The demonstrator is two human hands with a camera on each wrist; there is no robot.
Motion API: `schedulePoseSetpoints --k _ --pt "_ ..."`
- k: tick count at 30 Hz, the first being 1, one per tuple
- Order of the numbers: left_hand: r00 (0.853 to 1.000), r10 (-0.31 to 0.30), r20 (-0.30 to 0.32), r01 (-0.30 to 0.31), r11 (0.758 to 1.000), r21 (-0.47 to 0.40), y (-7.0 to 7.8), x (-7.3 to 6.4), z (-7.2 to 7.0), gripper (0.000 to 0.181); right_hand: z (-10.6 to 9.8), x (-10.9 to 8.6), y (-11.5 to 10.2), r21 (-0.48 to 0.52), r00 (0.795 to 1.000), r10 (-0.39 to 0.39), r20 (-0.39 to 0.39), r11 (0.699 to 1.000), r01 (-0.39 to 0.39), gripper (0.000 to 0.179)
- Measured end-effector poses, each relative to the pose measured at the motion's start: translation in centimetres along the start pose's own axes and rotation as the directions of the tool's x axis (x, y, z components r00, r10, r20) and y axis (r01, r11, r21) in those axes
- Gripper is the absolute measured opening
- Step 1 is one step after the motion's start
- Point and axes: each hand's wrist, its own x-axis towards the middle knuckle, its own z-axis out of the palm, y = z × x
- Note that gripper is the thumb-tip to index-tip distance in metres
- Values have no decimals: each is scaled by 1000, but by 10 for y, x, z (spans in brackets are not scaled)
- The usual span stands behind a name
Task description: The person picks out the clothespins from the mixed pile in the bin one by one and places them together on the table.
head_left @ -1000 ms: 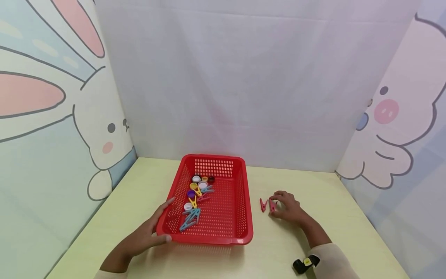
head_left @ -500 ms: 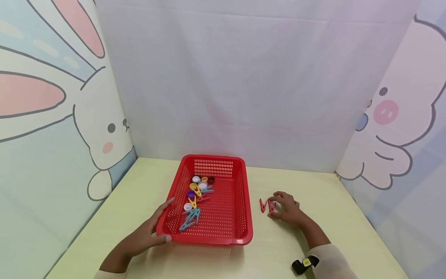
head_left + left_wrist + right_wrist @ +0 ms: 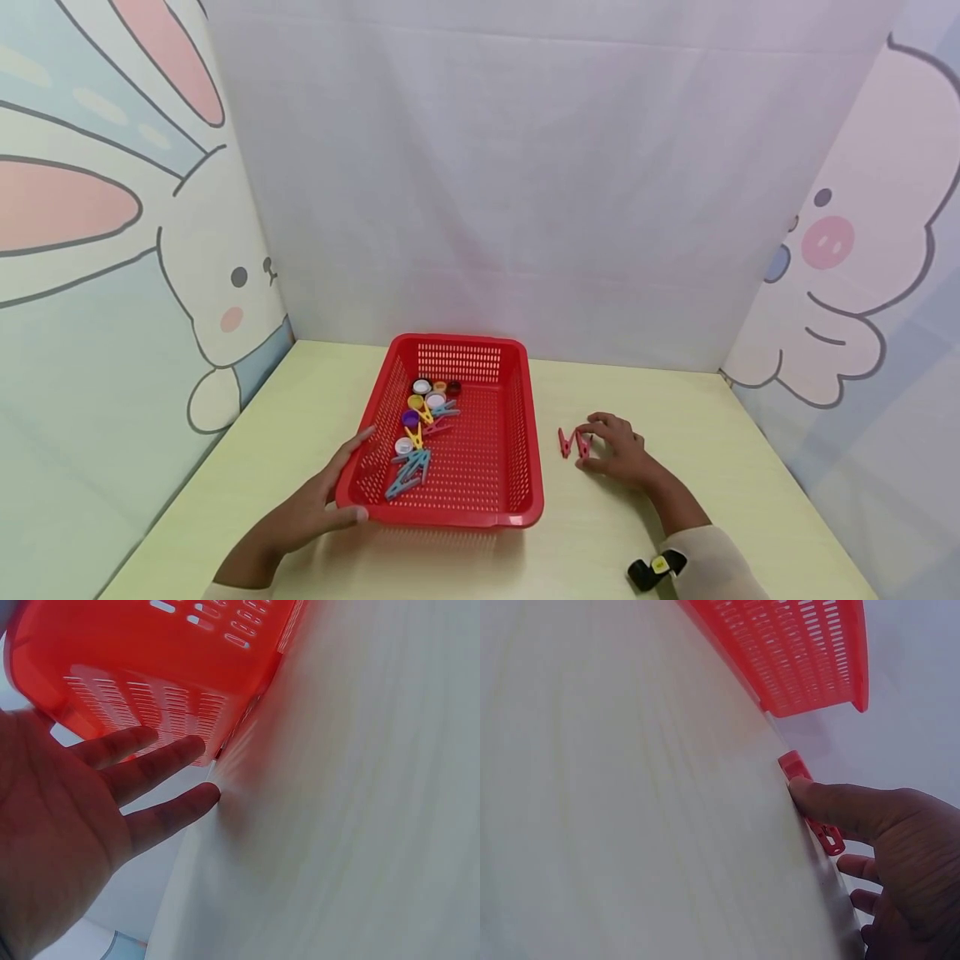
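Observation:
My left hand [image 3: 303, 507] is at the near left corner of a red plastic basket [image 3: 534, 467], thumb by the front rim and fingers along the left side. In the left wrist view those fingers [image 3: 154, 766] look straight and spread beside the slotted wall. On the table right of the basket, my right hand [image 3: 618, 450] pinches a red clothespin [image 3: 584, 447] between thumb and index finger. The right wrist view has the thumb pressed on this clothespin [image 3: 826, 834], its other fingers loosely bent behind. Just left of it lies another red clothespin [image 3: 566, 444].
Inside the basket, along its left half, are several bottle caps, among them a purple cap [image 3: 410, 418], with blue clothespins [image 3: 405, 487], yellow clothespins [image 3: 415, 437] and a red one. A white curtain [image 3: 495, 183] hangs behind the pale yellow table [image 3: 705, 425]; printed panels flank it.
My right hand has shifted slightly left with the pinched red clothespin, closer to the other red one. My left hand and the basket have stayed in place.

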Motion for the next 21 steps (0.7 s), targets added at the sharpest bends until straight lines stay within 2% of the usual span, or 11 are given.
schedulePoseSetpoints --k 11,16,21 --pt "1000 -4 -2 4 1000 -5 2 -1 0 116 -1 -1 -2 8 1000 7 6 1000 -7 57" --pt "1000 -8 -3 8 1000 3 1 -2 0 115 -2 -2 -2 20 1000 5 14 1000 -5 68" --pt "1000 21 -8 -21 1000 8 2 -2 0 113 -5 0 -5 -10 1000 -11 17 1000 11 82"
